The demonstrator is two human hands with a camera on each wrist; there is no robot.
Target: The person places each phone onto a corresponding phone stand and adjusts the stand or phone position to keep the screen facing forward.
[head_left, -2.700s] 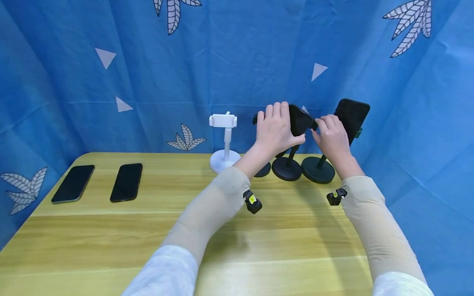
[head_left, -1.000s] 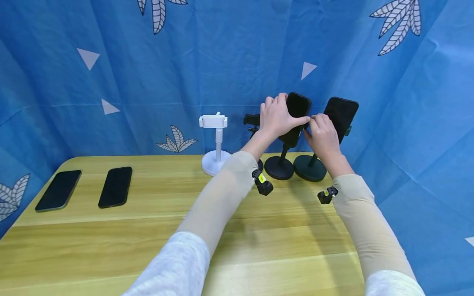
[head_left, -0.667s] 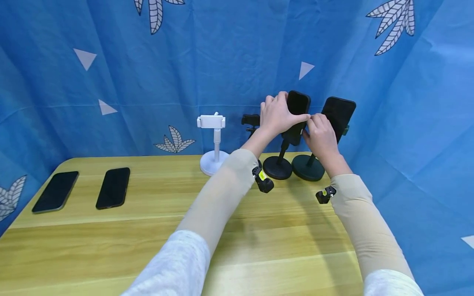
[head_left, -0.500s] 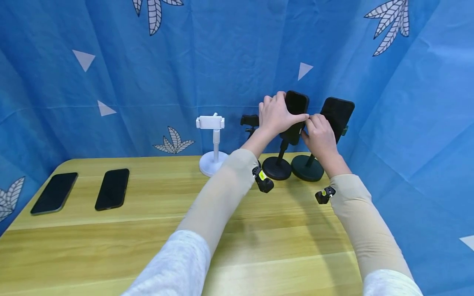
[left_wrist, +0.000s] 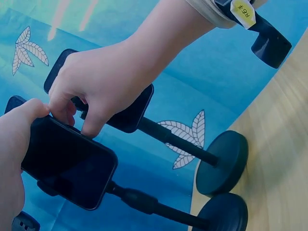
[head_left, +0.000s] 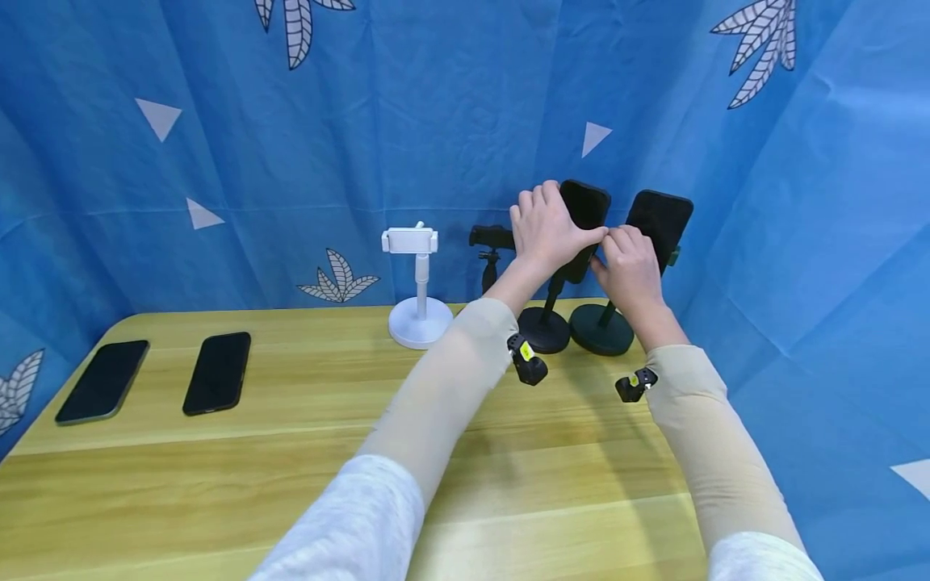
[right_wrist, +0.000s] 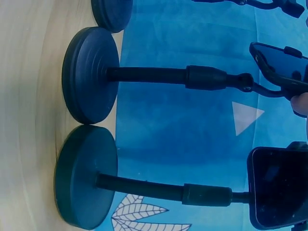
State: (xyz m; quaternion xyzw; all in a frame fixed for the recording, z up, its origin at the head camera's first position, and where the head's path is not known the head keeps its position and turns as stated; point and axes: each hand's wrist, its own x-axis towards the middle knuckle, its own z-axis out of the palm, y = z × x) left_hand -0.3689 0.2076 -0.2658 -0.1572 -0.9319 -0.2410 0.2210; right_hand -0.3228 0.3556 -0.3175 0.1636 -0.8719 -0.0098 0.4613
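Observation:
A black phone (head_left: 585, 203) stands steeply tilted at the clamp of a black phone stand (head_left: 545, 331). My left hand (head_left: 543, 230) grips this phone, fingers at its left edge and thumb stretched across to the right edge. At that right edge, my right hand (head_left: 630, 265) pinches the stand's clamp; the exact contact is partly hidden by the fingers. The left wrist view shows the phone (left_wrist: 67, 163) between both hands. Just right of them, a second phone (head_left: 659, 222) sits in a dark green stand (head_left: 601, 331), partly behind my right hand.
A white phone stand (head_left: 420, 323) and another black stand (head_left: 491, 236), half hidden by my left arm, are to the left. Two phones (head_left: 104, 381) (head_left: 217, 374) lie on the wooden table (head_left: 291, 484). A blue curtain (head_left: 465, 105) hangs behind.
The gripped phone has turned from a slanted pose to a more upright one against the stand. My left thumb has come to meet the right hand. Lately both hands have barely moved.

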